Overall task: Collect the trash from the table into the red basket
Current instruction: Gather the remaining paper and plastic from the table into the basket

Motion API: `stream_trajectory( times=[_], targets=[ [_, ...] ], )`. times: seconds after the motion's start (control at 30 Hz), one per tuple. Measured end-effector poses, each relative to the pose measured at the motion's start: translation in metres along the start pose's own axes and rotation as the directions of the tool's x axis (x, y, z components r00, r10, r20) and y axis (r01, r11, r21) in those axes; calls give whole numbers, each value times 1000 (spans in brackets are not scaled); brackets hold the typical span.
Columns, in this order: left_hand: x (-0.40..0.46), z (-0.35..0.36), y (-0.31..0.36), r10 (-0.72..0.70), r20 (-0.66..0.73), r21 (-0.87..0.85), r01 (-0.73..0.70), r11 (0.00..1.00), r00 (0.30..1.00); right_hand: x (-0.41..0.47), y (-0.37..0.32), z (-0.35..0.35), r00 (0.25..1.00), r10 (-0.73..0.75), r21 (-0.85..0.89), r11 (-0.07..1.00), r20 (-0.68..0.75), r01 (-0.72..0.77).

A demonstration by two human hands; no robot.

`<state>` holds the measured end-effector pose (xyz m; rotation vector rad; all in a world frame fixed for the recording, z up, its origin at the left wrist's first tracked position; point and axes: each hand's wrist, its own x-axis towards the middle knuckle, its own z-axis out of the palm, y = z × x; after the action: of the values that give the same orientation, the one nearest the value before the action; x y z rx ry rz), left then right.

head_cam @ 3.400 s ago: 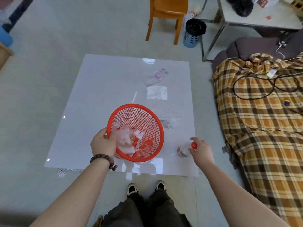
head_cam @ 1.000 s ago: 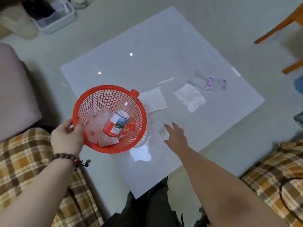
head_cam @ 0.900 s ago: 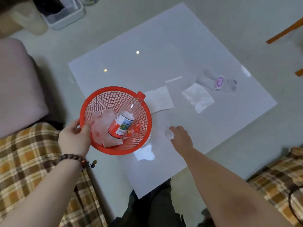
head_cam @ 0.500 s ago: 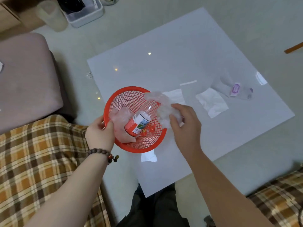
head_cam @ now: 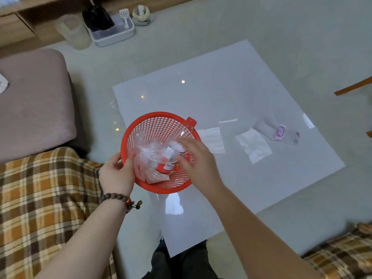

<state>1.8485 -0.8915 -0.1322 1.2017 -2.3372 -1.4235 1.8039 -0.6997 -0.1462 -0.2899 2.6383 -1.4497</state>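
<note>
My left hand (head_cam: 117, 174) grips the near-left rim of the red mesh basket (head_cam: 157, 117), which sits at the near-left part of the white glass table (head_cam: 221, 81). Inside lie crumpled clear plastic (head_cam: 149, 154) and a bottle with a red cap (head_cam: 190, 121). My right hand (head_cam: 194, 158) reaches into the basket from the right, fingers loosely spread, fingertips touching the clear plastic. To the right on the table lie two white tissues (head_cam: 212, 139) (head_cam: 254, 146), a thin white strip (head_cam: 227, 120) and a clear wrapper with a purple label (head_cam: 280, 132).
A brown sofa cushion (head_cam: 34, 101) and a plaid blanket (head_cam: 40, 198) fill the left. On the floor beyond stand a white tray box (head_cam: 112, 35) and a translucent jug (head_cam: 72, 31). A wooden chair leg (head_cam: 352, 87) shows at the right edge.
My right hand picked up clear plastic from the table beside the basket and carried it into the basket. The bottle went into the basket earlier. My left hand kept its hold on the rim.
</note>
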Motion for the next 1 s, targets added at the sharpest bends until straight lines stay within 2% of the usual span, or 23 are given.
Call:
stream_trajectory(
  times=[0.1, 0.17, 0.23, 0.3, 0.4, 0.53, 0.7, 0.87, 1.0],
  targets=[
    [12, -5, -3, 6, -47, 3, -6, 1000, 999, 3, 46, -20, 987, 145, -42, 988, -72, -148],
    [21, -7, -5, 14, -79, 4, -14, 1000, 997, 11, 87, -24, 959, 283, -192, 939, -37, -284],
    [30, -6, -8, 21, -105, -12, -22, 1000, 994, 22, 126, -21, 925, 380, -325, 876, 7, -357],
    [38, -4, -13, 27, -137, -34, -32, 999, 990, 38, 156, -14, 913, 405, -419, 839, 56, -346],
    [52, 1, -29, 25, -152, -101, -41, 994, 988, 64, 190, 4, 910, 383, -544, 803, 158, -243],
    [61, 10, -50, -5, -111, -105, -6, 994, 994, 72, 219, 25, 898, 385, -605, 774, 214, -187],
    [50, 16, -59, 11, -109, -92, -21, 996, 994, 60, 226, 31, 956, 269, -613, 777, 115, -144],
    [43, 20, -46, -15, -141, -86, 3, 996, 990, 62, 228, 22, 947, 305, -576, 794, 102, -194],
    [34, 22, -29, -11, -161, -110, -7, 994, 987, 57, 204, 4, 945, 327, -364, 883, 20, -298]
  ],
)
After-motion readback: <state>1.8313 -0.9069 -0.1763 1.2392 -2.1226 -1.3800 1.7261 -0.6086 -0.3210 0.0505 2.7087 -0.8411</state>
